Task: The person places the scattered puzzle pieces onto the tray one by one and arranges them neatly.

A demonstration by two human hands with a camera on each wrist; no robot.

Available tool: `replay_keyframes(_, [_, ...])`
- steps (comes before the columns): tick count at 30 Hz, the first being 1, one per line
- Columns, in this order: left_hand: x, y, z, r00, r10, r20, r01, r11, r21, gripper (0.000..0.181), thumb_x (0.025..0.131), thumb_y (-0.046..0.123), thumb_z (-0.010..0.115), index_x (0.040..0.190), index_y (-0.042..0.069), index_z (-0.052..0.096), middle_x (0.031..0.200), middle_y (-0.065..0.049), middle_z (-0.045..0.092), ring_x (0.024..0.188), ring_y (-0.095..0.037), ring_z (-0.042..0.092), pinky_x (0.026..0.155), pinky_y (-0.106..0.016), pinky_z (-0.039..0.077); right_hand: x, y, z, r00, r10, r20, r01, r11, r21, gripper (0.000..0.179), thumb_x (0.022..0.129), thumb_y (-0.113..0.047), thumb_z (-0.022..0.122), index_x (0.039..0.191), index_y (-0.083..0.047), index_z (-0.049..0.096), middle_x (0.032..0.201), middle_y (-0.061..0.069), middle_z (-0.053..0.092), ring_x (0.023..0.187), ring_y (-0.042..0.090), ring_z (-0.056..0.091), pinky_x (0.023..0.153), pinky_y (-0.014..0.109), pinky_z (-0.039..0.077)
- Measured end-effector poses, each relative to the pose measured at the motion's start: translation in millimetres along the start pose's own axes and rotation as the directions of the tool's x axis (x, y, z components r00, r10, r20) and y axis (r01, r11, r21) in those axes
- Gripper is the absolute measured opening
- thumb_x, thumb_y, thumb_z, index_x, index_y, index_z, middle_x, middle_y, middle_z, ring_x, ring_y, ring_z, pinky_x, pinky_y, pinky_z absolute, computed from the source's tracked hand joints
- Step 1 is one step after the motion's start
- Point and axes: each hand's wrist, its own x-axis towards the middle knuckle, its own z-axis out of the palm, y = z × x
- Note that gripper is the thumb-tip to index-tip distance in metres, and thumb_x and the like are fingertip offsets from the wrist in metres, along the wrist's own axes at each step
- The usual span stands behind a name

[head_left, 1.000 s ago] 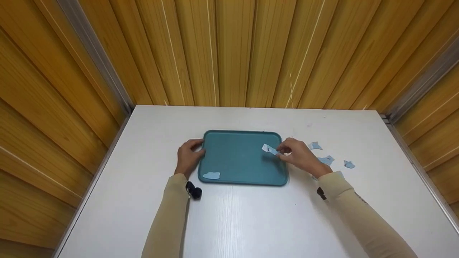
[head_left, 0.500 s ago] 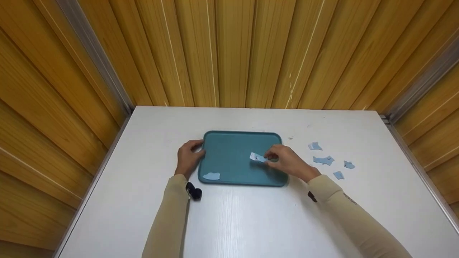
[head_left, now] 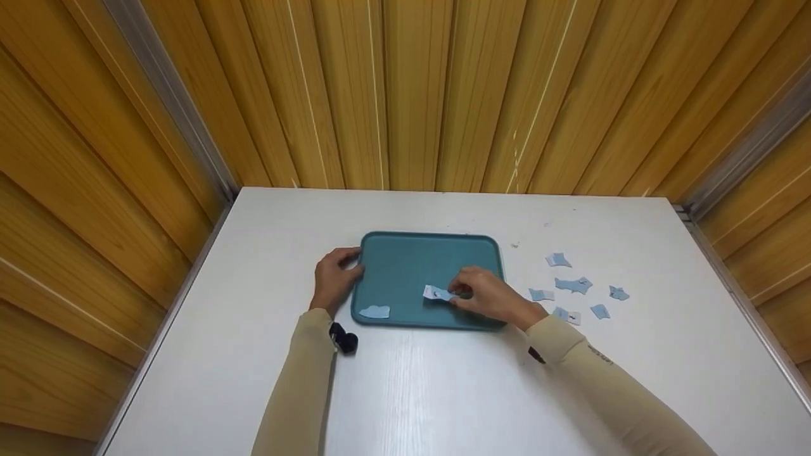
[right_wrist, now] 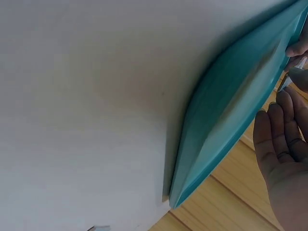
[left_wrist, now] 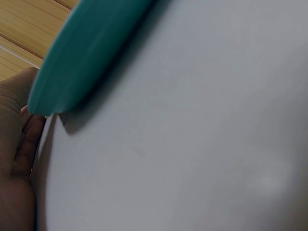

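A teal tray (head_left: pixel 431 253) lies on the white table. My left hand (head_left: pixel 332 278) holds its left edge, with thumb and fingers at the rim; the left wrist view has the fingers (left_wrist: pixel 30 144) by the tray's side. My right hand (head_left: pixel 491 294) pinches a torn blue-and-white paper piece (head_left: pixel 437 293) between thumb and fingertips, just over the tray's lower middle. In the right wrist view this hand (right_wrist: pixel 288 144) is at the right border, and the paper is only partly visible. Another light blue paper piece (head_left: pixel 375 311) lies in the tray's near left corner.
Several torn paper pieces lie on the table right of the tray, among them a long one (head_left: pixel 573 285), a small one (head_left: pixel 619 292) and one near the right sleeve (head_left: pixel 566 315). Wood-patterned panels (head_left: pixel 412 95) wall the table (head_left: pixel 405 392) at back and sides.
My right hand has carried the paper piece left and nearer to me over the tray, uncovering pieces on the table behind it. My left hand stays at the tray's edge.
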Motion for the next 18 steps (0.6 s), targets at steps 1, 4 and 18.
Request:
replay_keyframes(1, [0.0, 0.1, 0.1, 1.0, -0.001, 0.001, 0.001, 1.0, 0.0, 0.038, 0.092, 0.004, 0.079, 0.13, 0.008, 0.075, 0.131, -0.003, 0.071, 0.128, -0.022, 0.061, 0.113, -0.037, 0.047, 0.8, -1, 2, 1.0, 0.0, 0.002, 0.0, 1.0, -0.001, 0.016, 0.092, -0.007, 0.082, 0.107, -0.003, 0.077, 0.099, 0.004, 0.068, 0.092, 0.018, 0.066, 0.083, 0.035, 0.062])
replay_keyframes(4, [-0.2, 0.7, 0.4, 1.0, -0.002, 0.003, 0.002, 1.0, 0.006, 0.038, 0.092, 0.004, 0.079, 0.13, 0.009, 0.075, 0.131, -0.003, 0.071, 0.128, -0.022, 0.061, 0.113, -0.037, 0.047, 3.3, -4, 6, 1.0, -0.016, 0.005, 0.016, 1.0, -0.007, 0.015, 0.092, -0.006, 0.082, 0.107, -0.003, 0.077, 0.099, 0.004, 0.068, 0.091, 0.017, 0.065, 0.082, 0.034, 0.061])
replay_keyframes(18, [-0.5, 2.6, -0.6, 1.0, -0.011, 0.006, 0.011, 1.0, -0.001, 0.038, 0.092, 0.004, 0.078, 0.129, 0.009, 0.075, 0.129, -0.004, 0.072, 0.126, -0.022, 0.062, 0.111, -0.038, 0.048, 12.4, -15, 25, 0.994, -0.094, 0.052, 0.093, 0.996, 0.012, 0.014, 0.094, -0.008, 0.079, 0.107, -0.001, 0.076, 0.101, 0.006, 0.069, 0.094, 0.02, 0.066, 0.083, 0.037, 0.061])
